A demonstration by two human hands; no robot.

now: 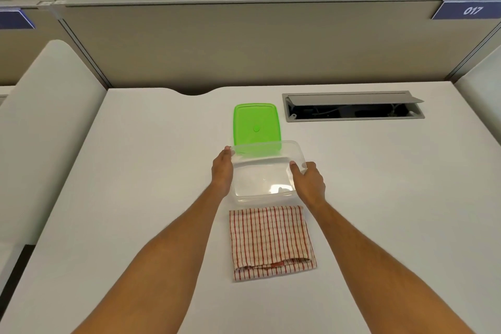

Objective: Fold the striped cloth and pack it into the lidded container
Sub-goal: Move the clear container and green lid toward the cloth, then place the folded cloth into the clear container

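Note:
A red-and-white striped cloth (271,243) lies folded into a rectangle on the white desk, near me. Just beyond it sits a clear plastic container (264,176), open at the top and with nothing inside. My left hand (222,168) grips its left side and my right hand (307,180) grips its right side, thumb over the rim. The green lid (256,123) lies flat on the desk right behind the container, its near edge seen through the clear wall.
An open grey cable hatch (352,106) is set into the white desk (149,198) at the back right. A beige partition (244,43) closes off the far edge. White padded dividers stand at both sides.

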